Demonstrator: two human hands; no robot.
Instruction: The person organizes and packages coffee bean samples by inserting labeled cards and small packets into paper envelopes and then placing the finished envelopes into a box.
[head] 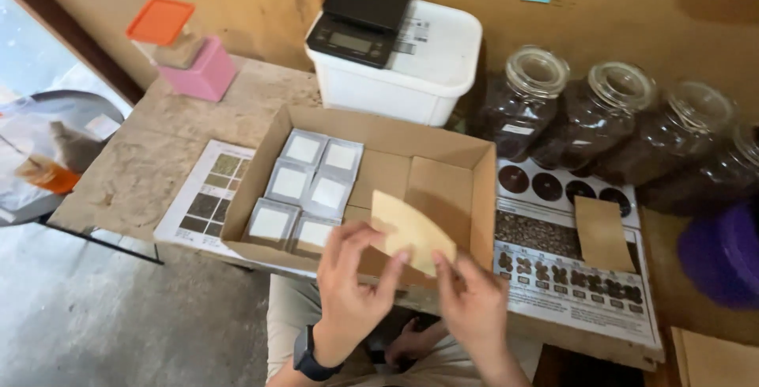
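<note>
Your box (443,189) sits at the near edge of the worktop (150,158), its front wall level with that edge. Inside the box, six small packets (304,193) fill the left half; the right half is bare cardboard with open room. Left of the box a chart (202,205) juts out from under it, with bare worktop beyond. Right of the box a printed sheet (569,268) lies flat with a brown bag (602,233) on it. Behind the box stands a white tub (427,63) carrying a scale (362,15), and right of the tub a row of jars (601,118) leans along the wall.

You hold a tan filter (411,230) over the box's front right part. Your left hand (352,292) pinches its near left edge, and your right hand (473,302) grips its lower right corner. Both are clamped on the filter, close together but not touching each other.
</note>
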